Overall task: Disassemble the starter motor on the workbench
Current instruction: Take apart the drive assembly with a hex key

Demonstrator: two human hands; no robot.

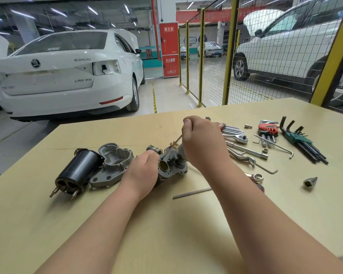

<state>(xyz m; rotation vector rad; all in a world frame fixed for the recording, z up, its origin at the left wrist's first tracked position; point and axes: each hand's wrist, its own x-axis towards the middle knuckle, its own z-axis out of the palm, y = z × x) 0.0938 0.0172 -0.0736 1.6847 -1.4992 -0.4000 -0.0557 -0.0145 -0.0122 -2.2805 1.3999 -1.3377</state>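
Motor parts: three, grouped mid-tabletop [186, 234]: black body [78, 171], grey housing [113, 162], end piece [173, 165].
Black body: lies on its side, leftmost. Its long axis runs near-left to far-right, and the end with two studs points near-left.
Grey housing: touches the black body's right side, hollow facing up.
End piece: sits between the two hands, just right of the grey housing. Its brass-lined bore faces the camera; I cannot tell its long axis.
Left hand [144, 173]: fingers curled round the end piece's left side, gripping it.
Right hand [203, 143]: fingers bunched, pinching the top of one thin key [172, 146], which slants down-left with its tip on the end piece.
Key sets: three, far right: half-hidden set [231, 129], red set [268, 129], green set [297, 137].
Loose: one rod [192, 192] beside the right forearm, one ratchet [238, 137], one socket [310, 181].
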